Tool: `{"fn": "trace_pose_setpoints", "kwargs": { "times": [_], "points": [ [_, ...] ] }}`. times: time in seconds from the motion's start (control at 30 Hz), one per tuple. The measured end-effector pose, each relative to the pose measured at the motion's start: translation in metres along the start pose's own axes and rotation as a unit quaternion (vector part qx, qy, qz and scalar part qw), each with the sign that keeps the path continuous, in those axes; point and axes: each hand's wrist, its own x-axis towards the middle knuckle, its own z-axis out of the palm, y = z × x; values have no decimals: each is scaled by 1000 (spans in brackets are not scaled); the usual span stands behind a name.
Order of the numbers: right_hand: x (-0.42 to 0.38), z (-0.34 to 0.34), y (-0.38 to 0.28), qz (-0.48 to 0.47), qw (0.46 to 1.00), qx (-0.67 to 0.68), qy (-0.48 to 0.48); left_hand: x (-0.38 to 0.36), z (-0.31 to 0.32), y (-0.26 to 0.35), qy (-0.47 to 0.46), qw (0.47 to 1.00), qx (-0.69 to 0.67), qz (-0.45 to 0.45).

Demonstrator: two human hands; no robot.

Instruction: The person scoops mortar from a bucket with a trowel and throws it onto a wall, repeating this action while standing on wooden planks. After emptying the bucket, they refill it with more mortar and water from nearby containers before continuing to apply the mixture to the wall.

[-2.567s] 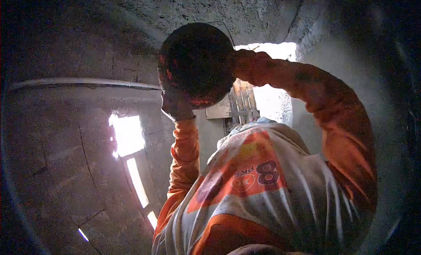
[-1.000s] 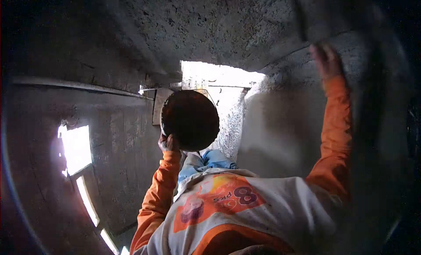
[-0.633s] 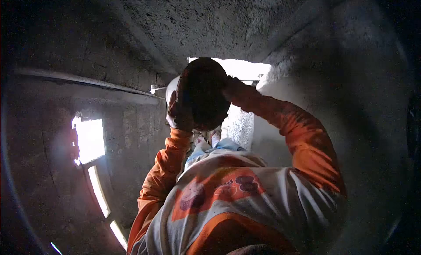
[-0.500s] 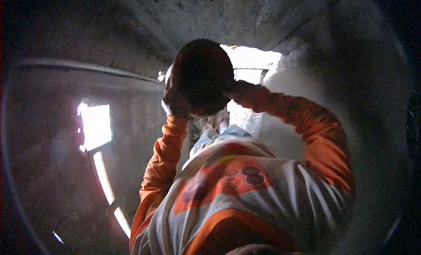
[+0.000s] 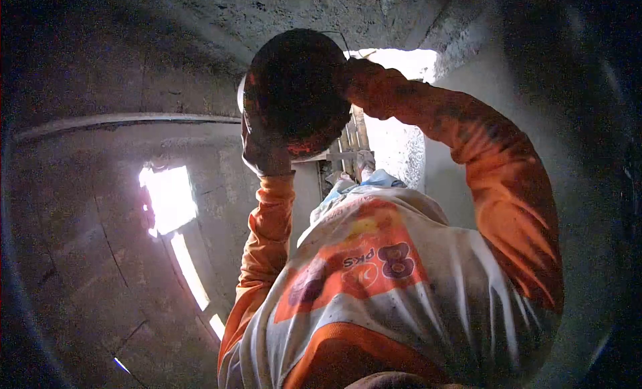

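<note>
A dark, round, bowl-like object [image 5: 297, 88] is raised in front of me, its surface almost black against the light. I cannot make out its exact kind or what it holds. My left hand [image 5: 266, 153] is closed around its lower left edge, with the wrist below. At its right edge is my right hand [image 5: 348, 81], touching or very close to it; the fingers are lost in shadow. Both arms wear orange sleeves, and the right elbow is bent outward. A reddish patch shows on the object's lower edge.
Rough grey walls surround me. A bright opening [image 5: 398, 131] lies beyond the object, with narrow slats [image 5: 348, 145] near my feet [image 5: 364, 173]. On the left are a glaring window-like gap [image 5: 170, 198] and a long pale ledge or pipe [image 5: 127, 119].
The dark round object and both hands have moved up and slightly left in view. My right hand now meets the object higher on its edge. The slats near my feet show more clearly.
</note>
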Motion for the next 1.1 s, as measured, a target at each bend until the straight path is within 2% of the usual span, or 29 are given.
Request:
{"fn": "trace_pose_setpoints", "kwargs": {
  "times": [0.07, 0.3, 0.37, 0.4, 0.47, 0.53, 0.6, 0.63, 0.67, 0.7, 0.73, 0.77, 0.83, 0.87, 0.9, 0.93, 1.0, 1.07, 1.1],
  "points": [
    [-4, 2, 0, -3, 1000, 6, -10, 6, 2, 3, 21, 997, -70, 29],
    [0, -38, -4, -3, 997, 80, 16, 14, 8, 27, 11, 996, -69, 52],
    [-5, -14, 0, 28, 995, 91, 1, 15, 9, 43, -43, 993, -77, 83],
    [-11, 0, 6, 44, 993, 108, -19, 18, 7, 54, -42, 993, -77, 80],
    [-34, 38, 11, 95, 984, 133, -77, 19, 1, 68, -188, 972, 101, 96],
    [-62, 62, 13, 143, 971, 144, -124, 17, 15, 49, -156, 981, 56, 102],
    [-81, 71, 16, 169, 964, 136, -151, 14, 29, 13, -82, 991, -38, 95],
    [-87, 70, 17, 177, 962, 127, -162, 14, 32, -7, -118, 980, 64, 150],
    [-92, 67, 22, 184, 961, 114, -171, 9, 31, -19, -114, 981, 62, 145],
    [-94, 65, 28, 188, 960, 97, -182, 5, 29, -28, -230, 950, 200, 72],
    [-96, 63, 33, 190, 961, 71, -191, 0, 28, -43, -338, 882, 329, -2],
    [-100, 67, 41, 196, 957, 52, -209, -29, 39, -101, -284, 929, 223, -76],
    [-101, 69, 56, 217, 942, 1, -257, -63, 49, -144, -180, 968, -41, -169],
    [-79, 45, 34, 274, 924, -33, -264, -67, 45, -124, -132, 935, -195, -264],
    [-78, 43, 33, 277, 925, -66, -253, -70, 41, -102, -55, 873, -340, -345],
    [-80, 39, 35, 278, 924, -96, -244, -64, 32, -71, 19, 740, -465, -486],
    [-79, 19, 31, 212, 942, -111, -236, -81, 43, -90, 52, 746, -396, -532],
    [-71, -7, 28, 187, 954, -27, -233, -116, 52, -130, 90, 773, -391, -491],
    [-62, -23, 25, 174, 947, 6, -270, -123, 50, -129, 106, 766, -393, -498]
  ]
}}
